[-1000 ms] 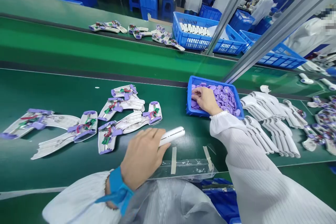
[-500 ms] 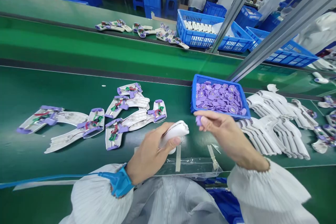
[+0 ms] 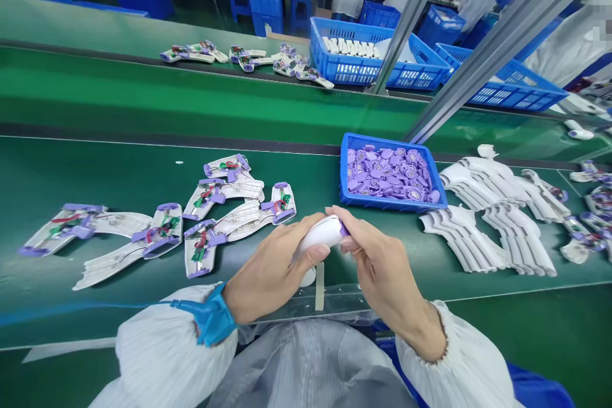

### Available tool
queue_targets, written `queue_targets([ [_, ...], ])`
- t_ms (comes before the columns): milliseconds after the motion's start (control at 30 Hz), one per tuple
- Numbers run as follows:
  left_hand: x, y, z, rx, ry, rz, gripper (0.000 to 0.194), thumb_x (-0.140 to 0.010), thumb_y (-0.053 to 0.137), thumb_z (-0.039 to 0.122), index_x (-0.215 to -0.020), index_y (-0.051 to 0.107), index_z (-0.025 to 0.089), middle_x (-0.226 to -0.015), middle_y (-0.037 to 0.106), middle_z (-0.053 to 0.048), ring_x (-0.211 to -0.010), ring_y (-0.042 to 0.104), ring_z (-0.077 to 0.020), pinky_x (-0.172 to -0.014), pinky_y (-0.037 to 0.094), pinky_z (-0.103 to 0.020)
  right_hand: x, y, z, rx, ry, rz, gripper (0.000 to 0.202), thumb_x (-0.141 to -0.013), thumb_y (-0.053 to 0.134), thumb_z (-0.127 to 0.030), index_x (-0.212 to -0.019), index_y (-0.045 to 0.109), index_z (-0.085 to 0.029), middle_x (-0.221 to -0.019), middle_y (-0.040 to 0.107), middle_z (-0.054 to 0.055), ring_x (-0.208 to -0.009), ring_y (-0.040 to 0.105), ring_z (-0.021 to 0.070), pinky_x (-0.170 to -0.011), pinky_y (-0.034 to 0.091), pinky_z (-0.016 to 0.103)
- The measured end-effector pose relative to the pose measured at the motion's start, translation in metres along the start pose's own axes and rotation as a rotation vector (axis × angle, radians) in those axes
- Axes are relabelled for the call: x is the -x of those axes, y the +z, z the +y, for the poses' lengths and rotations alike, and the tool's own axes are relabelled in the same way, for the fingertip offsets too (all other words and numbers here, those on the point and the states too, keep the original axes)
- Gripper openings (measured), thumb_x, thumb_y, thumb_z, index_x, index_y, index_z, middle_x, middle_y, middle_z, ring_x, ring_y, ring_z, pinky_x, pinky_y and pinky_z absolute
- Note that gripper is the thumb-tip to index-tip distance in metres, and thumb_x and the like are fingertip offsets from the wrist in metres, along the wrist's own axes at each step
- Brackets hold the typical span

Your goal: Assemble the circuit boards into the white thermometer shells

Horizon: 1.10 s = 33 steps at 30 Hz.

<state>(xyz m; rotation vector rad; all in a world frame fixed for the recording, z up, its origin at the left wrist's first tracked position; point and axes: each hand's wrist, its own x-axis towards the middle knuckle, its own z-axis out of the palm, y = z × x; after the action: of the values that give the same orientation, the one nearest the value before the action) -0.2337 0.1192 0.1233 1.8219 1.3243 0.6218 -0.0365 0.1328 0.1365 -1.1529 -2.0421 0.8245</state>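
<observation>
Head view: gripping the white shell (image 3: 319,235) in the left hand (image 3: 268,274), curled firmly around the body, just above the counter (image 3: 313,178). Slanting up and rightward along the visible part, toward the right hand (image 3: 389,274); too covered to tell the full long axis. At the right end, closed on the purple piece (image 3: 343,229) with bent right fingertips, nearer to that end than the left palm. Beyond, past the right fingers: a blue tray (image 3: 382,203) of purple caps (image 3: 385,172).
</observation>
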Motion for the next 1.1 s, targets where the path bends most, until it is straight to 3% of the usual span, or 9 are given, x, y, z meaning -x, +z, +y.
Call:
queue_targets([
  [133, -0.001, 0.003, 0.0, -0.15, 0.062, 0.023, 0.044, -0.102, 0.041, 0.044, -0.143, 0.042, 0.027, -0.121, 0.065, -0.003, -0.1, 0.06, -0.0205, -0.085, 0.043, -0.033, -0.001, 0.004, 0.004, 0.037, -0.077, -0.064, 0.049, -0.1, 0.039, -0.017, -0.147, 0.041, -0.032, -0.133, 0.061, 0.002, -0.103, 0.063, 0.0166, -0.085, 0.054, 0.031],
  [300, -0.002, 0.019, -0.005, -0.299, 0.095, 0.188, 0.033, -0.1, 0.044, 0.044, -0.11, 0.063, 0.02, -0.091, 0.069, -0.005, -0.082, 0.06, -0.0215, -0.077, 0.039, -0.036, 0.004, 0.021, 0.012, -0.034, 0.036, 0.064, 0.026, -0.101, 0.043, -0.026, -0.121, 0.06, -0.025, -0.116, 0.068, 0.004, -0.105, 0.064, 0.0183, -0.091, 0.051, 0.032],
  [433, 0.007, 0.027, -0.01, -0.279, 0.11, 0.243, 0.027, -0.1, 0.045, 0.04, -0.108, 0.063, 0.021, -0.089, 0.068, -0.003, -0.079, 0.058, -0.0187, -0.075, 0.039, -0.034, 0.018, 0.028, 0.016, -0.078, 0.15, 0.131, 0.022, -0.101, 0.043, -0.031, -0.114, 0.06, -0.024, -0.11, 0.067, 0.005, -0.097, 0.064, 0.0186, -0.083, 0.051, 0.031],
  [600, 0.008, 0.047, -0.021, -0.418, -0.086, 0.713, 0.042, -0.098, 0.049, 0.034, -0.059, 0.047, 0.019, -0.057, 0.051, 0.0, -0.058, 0.047, -0.0137, -0.058, 0.031, -0.03, 0.037, 0.03, 0.011, -0.09, 0.25, -0.06, 0.021, -0.1, 0.047, -0.036, -0.113, 0.058, -0.024, -0.098, 0.067, 0.004, -0.08, 0.064, 0.0172, -0.069, 0.051, 0.028],
  [667, 0.001, 0.053, -0.025, -0.52, -0.031, 0.73, 0.048, -0.095, 0.053, 0.033, -0.051, 0.04, 0.019, -0.048, 0.044, 0.001, -0.05, 0.042, -0.0124, -0.054, 0.026, -0.031, 0.043, 0.036, 0.007, -0.033, 0.241, -0.098, 0.02, -0.099, 0.047, -0.036, -0.11, 0.059, -0.023, -0.09, 0.066, 0.003, -0.071, 0.061, 0.0165, -0.063, 0.048, 0.028],
  [767, -0.005, 0.05, -0.024, -0.531, -0.072, 0.595, 0.051, -0.095, 0.05, 0.032, -0.047, 0.042, 0.018, -0.045, 0.046, 0.0, -0.048, 0.044, -0.0126, -0.053, 0.026, -0.031, 0.05, 0.046, 0.004, -0.011, 0.245, -0.044, 0.022, -0.099, 0.046, -0.038, -0.103, 0.06, -0.022, -0.085, 0.065, 0.005, -0.069, 0.059, 0.0174, -0.061, 0.045, 0.028],
  [900, 0.018, 0.041, -0.013, -0.347, -0.128, 0.414, 0.038, -0.094, 0.053, 0.042, -0.063, 0.059, 0.02, -0.065, 0.064, -0.003, -0.065, 0.059, -0.0175, -0.062, 0.041, -0.031, 0.045, 0.046, 0.009, -0.297, 0.6, -0.082, 0.033, -0.096, 0.046, -0.052, -0.091, 0.058, -0.022, -0.058, 0.056, -0.002, -0.047, 0.047, 0.0135, -0.044, 0.034, 0.025],
  [1000, 0.036, 0.045, -0.012, -0.156, -0.007, 0.616, 0.021, -0.094, 0.054, 0.033, -0.081, 0.063, 0.019, -0.088, 0.07, -0.006, -0.084, 0.062, -0.0182, -0.076, 0.049, -0.032, 0.038, 0.041, 0.018, -0.59, 0.98, -0.209, 0.044, -0.093, 0.042, -0.063, -0.084, 0.054, -0.022, -0.054, 0.052, -0.004, -0.034, 0.028, 0.0087, -0.033, 0.018, 0.023],
  [1100, 0.029, 0.052, -0.022, -0.183, -0.064, 0.848, 0.039, -0.096, 0.051, 0.03, -0.059, 0.052, 0.019, -0.058, 0.057, -0.001, -0.057, 0.051, -0.0121, -0.06, 0.042, -0.027, 0.037, 0.043, 0.021, -0.551, 0.904, -0.404, 0.047, -0.091, 0.044, -0.065, -0.093, 0.059, -0.02, -0.062, 0.06, -0.001, -0.035, 0.034, 0.009, -0.033, 0.022, 0.024],
])
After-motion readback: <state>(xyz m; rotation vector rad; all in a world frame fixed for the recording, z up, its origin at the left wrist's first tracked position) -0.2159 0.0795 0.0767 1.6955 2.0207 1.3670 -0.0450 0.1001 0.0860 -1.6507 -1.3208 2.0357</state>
